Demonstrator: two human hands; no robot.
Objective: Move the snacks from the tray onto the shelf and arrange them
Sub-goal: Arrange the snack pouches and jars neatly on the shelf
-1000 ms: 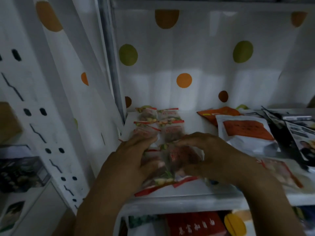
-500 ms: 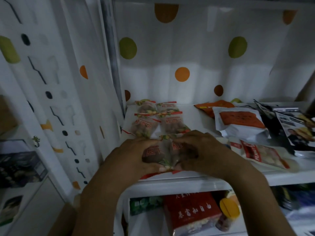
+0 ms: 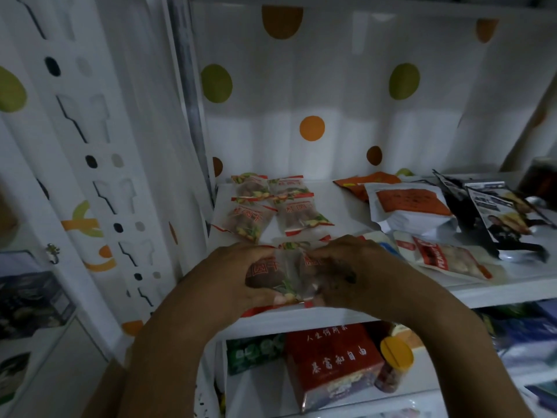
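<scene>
My left hand (image 3: 232, 276) and right hand (image 3: 355, 267) pinch two snack packets (image 3: 289, 273) between curled fingers, over the shelf (image 3: 346, 315) edge: cloudy wrappers, red lettering, dark brown filling. Four matching packets (image 3: 271, 206) lie just beyond my fingertips.

Domestic storage area: a white shelf unit (image 3: 343, 212) enclosed by a polka-dot fabric cover (image 3: 301, 86) holds assorted snack packets (image 3: 253, 220), with a red box (image 3: 331, 363) and jar (image 3: 393, 369) below.
</scene>
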